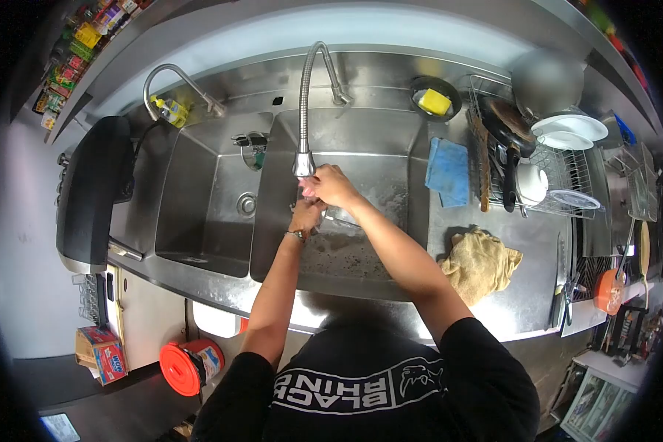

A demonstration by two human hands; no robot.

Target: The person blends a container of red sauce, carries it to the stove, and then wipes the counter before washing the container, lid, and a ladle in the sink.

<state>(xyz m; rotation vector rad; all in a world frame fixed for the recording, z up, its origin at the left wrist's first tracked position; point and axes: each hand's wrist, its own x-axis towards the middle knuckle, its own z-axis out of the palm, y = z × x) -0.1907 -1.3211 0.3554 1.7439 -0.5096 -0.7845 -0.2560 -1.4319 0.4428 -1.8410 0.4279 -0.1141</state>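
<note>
Both my hands are together under the spray head of the middle tap [304,163], over the right sink basin [376,140]. My right hand [334,186] is closed on a small soft pink piece [309,188], whose kind I cannot make out. Just below it is my left hand [306,215], fingers curled and wearing a wristband; what it holds is mostly hidden. A shiny, clear edge shows beside its fingers, possibly glass or water. Wet patches and dark specks lie on the basin floor.
The left basin [206,214] holds a strainer-like item [253,151]. Right of the sink lie a blue cloth [448,172], a tan towel [482,265] and a dish rack [560,169] with pans and plates. A yellow sponge [435,102] sits in a dark bowl. A knife [560,276] lies farther right.
</note>
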